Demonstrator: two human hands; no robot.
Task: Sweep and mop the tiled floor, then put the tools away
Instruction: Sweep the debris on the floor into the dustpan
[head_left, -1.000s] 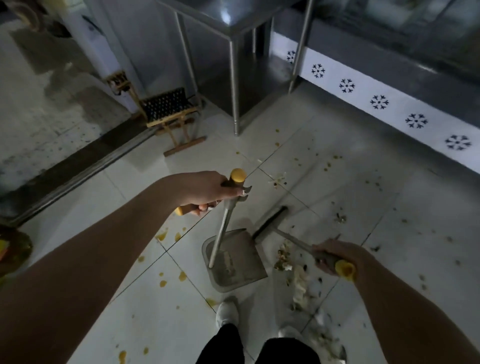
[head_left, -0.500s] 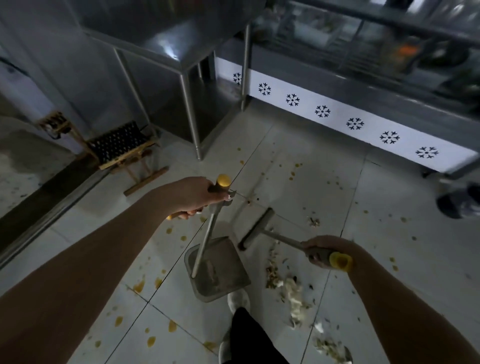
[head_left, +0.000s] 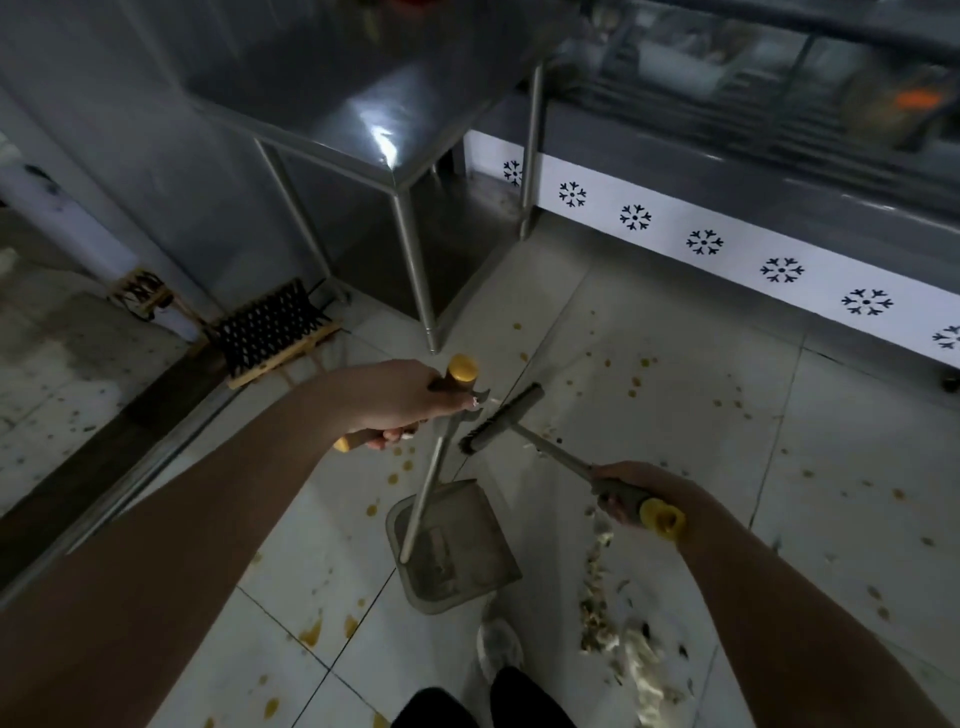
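A grey dustpan (head_left: 457, 551) rests on the white tiled floor (head_left: 649, 415) in front of my feet. Its metal pole rises to a yellow-capped handle, and my left hand (head_left: 405, 400) is shut around that handle. My right hand (head_left: 623, 493) grips the yellow-ended handle of a short broom. The broom head (head_left: 501, 418) is lifted beyond the dustpan, close to the pole. A strip of swept scraps (head_left: 613, 623) lies to the right of the dustpan. Yellow spots speckle the tiles all around.
A steel table (head_left: 363, 124) stands ahead on thin legs, one leg near the dustpan handle. A counter with a white snowflake-patterned base (head_left: 727, 249) runs along the right. A black-and-wood rack (head_left: 270, 332) sits at the left by a door track. My shoe (head_left: 498, 644) is beside the dustpan.
My view has tilted up and turned left toward the table. The broom head has lifted away from the scrap pile, farther from me. Both hands keep their grips.
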